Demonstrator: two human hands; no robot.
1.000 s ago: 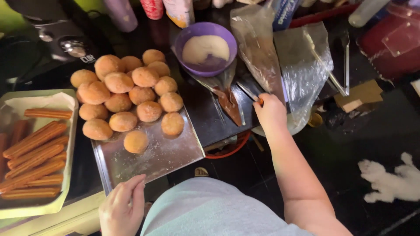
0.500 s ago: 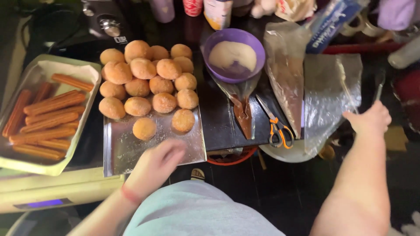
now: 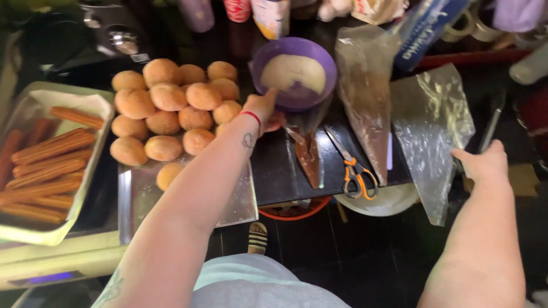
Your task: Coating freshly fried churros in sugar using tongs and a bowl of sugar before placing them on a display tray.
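Note:
My left hand (image 3: 264, 109) reaches across the metal tray (image 3: 137, 199) and grips the near rim of a purple bowl (image 3: 319, 57) that holds a pale cream. Several round golden buns (image 3: 165, 97) lie on that tray, under and left of my forearm. My right hand (image 3: 484, 161) is out at the right, fingers closed on the edge of a clear plastic piping bag (image 3: 434, 125). A second clear bag smeared with brown filling (image 3: 365, 97) lies between the bowl and my right hand. Orange-handled scissors (image 3: 355, 171) rest on the dark board below it.
A pale tray lined with paper (image 3: 34, 228) at the left holds several long fried sticks (image 3: 45, 165). Bottles and cups (image 3: 268, 14) stand along the back. A small filled piping bag (image 3: 308, 157) lies beside the scissors. A white plate (image 3: 388, 199) sticks out under the board.
My left hand has moved from the tray's near edge up to the purple bowl's rim. My right hand has dropped lower at the right, by the clear bag. The view has shifted.

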